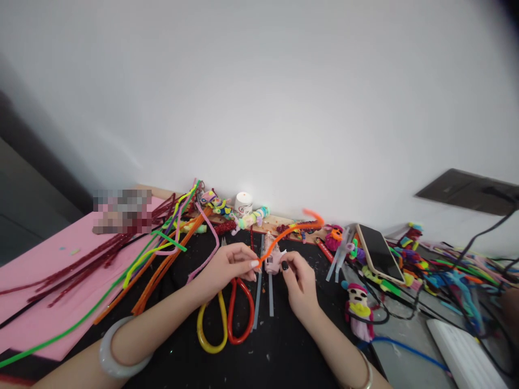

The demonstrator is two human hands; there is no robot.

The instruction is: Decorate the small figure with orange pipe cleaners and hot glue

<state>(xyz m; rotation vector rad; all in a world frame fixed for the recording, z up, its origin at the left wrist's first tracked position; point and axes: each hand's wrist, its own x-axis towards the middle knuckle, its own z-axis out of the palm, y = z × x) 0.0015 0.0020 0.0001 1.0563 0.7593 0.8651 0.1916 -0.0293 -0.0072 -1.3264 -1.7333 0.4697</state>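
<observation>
My left hand [237,263] pinches one end of an orange pipe cleaner [288,231] between thumb and fingers. The pipe cleaner rises to the right and hooks over at its far end. My right hand [300,278] is closed, thumb near the bent index finger; what is between them, if anything, is hidden. Close beside it lies a pink glue gun [272,262], with translucent glue sticks [271,300] below it. Under my left hand lie scissors with one yellow and one red handle [241,313], their blades partly covered.
Loose pipe cleaners [162,248] spread at left over a pink sheet [36,270]. Against the wall stand a white tub [244,203] and small pipe-cleaner figures. At right are a phone [381,253], a doll figure [359,310], dark cables and a white power strip [466,356].
</observation>
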